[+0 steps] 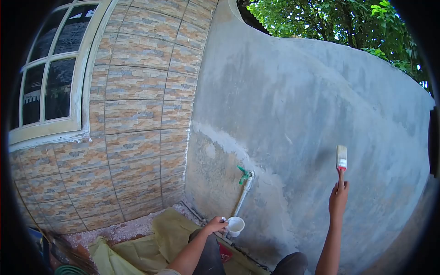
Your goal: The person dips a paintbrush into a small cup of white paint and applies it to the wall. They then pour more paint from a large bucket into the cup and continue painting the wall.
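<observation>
Well, paintbrush [342, 162], upright — bristles [341, 151] above right fingers [346, 185]

Pinkish, white-speckled floor [124, 232], rumpled yellow-green sheet [172, 229] spread across it, green coil [69, 270] at lower left.

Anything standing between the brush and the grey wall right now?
Nothing visible stands between the brush in the right hand and the grey wall. The green tap sits well to the left in the picture, above the white cup in the left hand.
</observation>
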Action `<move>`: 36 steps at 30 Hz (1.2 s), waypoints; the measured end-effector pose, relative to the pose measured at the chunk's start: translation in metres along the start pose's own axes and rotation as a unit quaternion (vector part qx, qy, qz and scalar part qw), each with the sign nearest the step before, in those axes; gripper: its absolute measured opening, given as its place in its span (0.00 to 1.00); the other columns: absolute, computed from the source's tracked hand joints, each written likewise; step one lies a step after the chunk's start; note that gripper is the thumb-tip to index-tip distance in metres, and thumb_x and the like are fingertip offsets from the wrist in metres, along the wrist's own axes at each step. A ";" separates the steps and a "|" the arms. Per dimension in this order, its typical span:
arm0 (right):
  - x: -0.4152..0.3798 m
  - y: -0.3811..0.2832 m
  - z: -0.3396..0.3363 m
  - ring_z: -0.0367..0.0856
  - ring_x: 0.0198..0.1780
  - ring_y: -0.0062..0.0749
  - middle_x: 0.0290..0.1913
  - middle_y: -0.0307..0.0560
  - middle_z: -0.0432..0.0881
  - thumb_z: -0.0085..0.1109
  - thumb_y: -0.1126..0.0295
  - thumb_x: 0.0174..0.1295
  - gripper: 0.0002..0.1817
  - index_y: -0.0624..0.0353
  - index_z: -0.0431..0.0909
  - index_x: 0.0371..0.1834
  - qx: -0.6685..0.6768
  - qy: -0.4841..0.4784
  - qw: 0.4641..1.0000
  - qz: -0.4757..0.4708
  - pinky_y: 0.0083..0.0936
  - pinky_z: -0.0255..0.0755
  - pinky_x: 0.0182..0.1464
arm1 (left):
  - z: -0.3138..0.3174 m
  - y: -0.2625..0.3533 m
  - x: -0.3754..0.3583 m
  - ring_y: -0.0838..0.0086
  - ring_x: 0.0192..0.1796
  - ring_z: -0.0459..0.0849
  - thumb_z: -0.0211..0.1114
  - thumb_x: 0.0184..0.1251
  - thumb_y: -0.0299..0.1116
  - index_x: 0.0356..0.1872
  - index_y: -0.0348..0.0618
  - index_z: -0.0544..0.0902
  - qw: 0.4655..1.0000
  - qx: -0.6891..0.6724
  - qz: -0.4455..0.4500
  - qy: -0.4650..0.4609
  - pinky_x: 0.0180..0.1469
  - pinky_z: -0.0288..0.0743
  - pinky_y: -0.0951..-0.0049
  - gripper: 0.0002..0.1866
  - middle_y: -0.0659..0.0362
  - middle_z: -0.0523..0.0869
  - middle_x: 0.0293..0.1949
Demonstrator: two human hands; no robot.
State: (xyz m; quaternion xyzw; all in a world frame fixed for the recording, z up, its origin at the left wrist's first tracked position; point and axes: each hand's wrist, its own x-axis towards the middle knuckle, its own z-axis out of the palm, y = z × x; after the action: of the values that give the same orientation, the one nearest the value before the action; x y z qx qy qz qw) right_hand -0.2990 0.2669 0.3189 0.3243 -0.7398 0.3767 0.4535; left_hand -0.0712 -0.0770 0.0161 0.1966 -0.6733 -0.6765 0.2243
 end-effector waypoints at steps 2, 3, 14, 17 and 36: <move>0.015 0.002 -0.003 0.74 0.37 0.49 0.39 0.55 0.70 0.45 0.79 0.63 0.32 0.45 0.55 0.71 -0.005 0.002 1.000 -0.001 0.41 0.68 0.40 | -0.004 0.000 -0.002 0.72 0.32 0.84 0.62 0.60 0.28 0.35 0.32 0.77 1.000 0.018 0.007 0.018 0.33 0.82 0.75 0.08 0.55 0.82 0.30; 0.015 0.012 0.008 0.75 0.37 0.50 0.40 0.56 0.71 0.45 0.79 0.63 0.31 0.45 0.55 0.71 -0.039 -0.017 0.999 0.011 0.41 0.69 0.39 | -0.003 0.005 -0.006 0.72 0.32 0.84 0.62 0.60 0.28 0.35 0.32 0.77 1.000 0.015 0.005 0.020 0.33 0.82 0.75 0.08 0.55 0.82 0.30; -0.247 0.057 0.104 0.78 0.39 0.58 0.45 0.63 0.73 0.48 0.79 0.56 0.40 0.48 0.46 0.73 -0.111 -0.269 0.953 0.083 0.43 0.73 0.39 | 0.001 -0.002 -0.004 0.73 0.31 0.84 0.64 0.60 0.30 0.34 0.32 0.77 0.998 0.003 0.047 0.035 0.33 0.81 0.74 0.10 0.55 0.82 0.30; -0.252 0.064 0.117 0.79 0.44 0.58 0.44 0.66 0.79 0.49 0.77 0.54 0.32 0.55 0.61 0.67 -0.064 -0.402 0.906 0.117 0.44 0.73 0.47 | -0.002 -0.005 0.002 0.73 0.31 0.84 0.64 0.60 0.30 0.34 0.31 0.77 0.998 0.027 0.055 0.035 0.32 0.81 0.74 0.10 0.54 0.82 0.30; 0.081 -0.042 0.013 0.78 0.41 0.59 0.39 0.64 0.79 0.47 0.80 0.61 0.24 0.51 0.66 0.61 -0.039 -0.015 0.994 -0.102 0.45 0.70 0.40 | 0.000 0.001 -0.005 0.78 0.28 0.82 0.63 0.57 0.28 0.33 0.35 0.78 0.990 0.089 0.085 0.071 0.31 0.77 0.75 0.07 0.58 0.82 0.29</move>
State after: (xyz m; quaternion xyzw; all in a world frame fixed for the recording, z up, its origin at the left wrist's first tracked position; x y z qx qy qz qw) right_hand -0.3004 0.2233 0.4004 0.3860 -0.7235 0.2944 0.4908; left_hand -0.0667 -0.0744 0.0174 0.2051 -0.7279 -0.5763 0.3098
